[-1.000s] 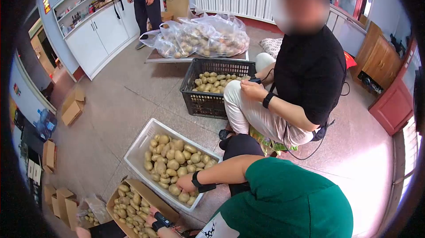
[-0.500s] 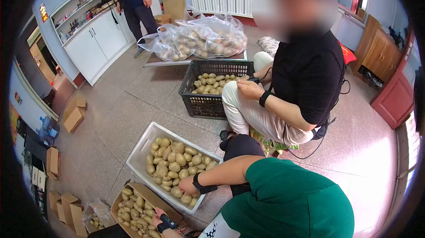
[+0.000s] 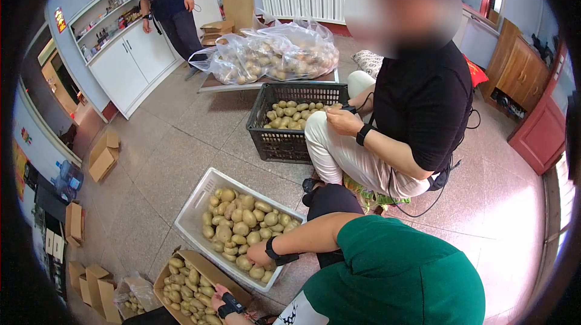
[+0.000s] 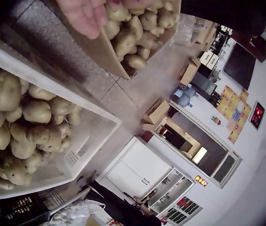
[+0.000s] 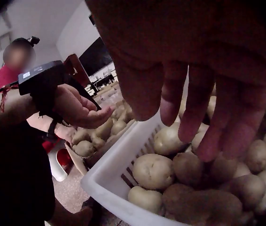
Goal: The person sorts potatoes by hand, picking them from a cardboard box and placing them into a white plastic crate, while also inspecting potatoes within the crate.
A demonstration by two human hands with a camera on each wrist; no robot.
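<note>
Fingers (image 5: 191, 126) of the right hand (image 5: 196, 61) hang over pale, rounded potatoes (image 5: 153, 171).

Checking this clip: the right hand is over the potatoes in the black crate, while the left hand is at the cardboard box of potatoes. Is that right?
Not quite: the crate's colour is wrong. The right wrist view shows the right hand over the potatoes in the white crate. The left hand is indeed at the cardboard box of potatoes.

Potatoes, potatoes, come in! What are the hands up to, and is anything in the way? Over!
Right hand open, low over potatoes in white crate. Left hand open at cardboard box. Another person's hand there too, might crowd it.
</note>
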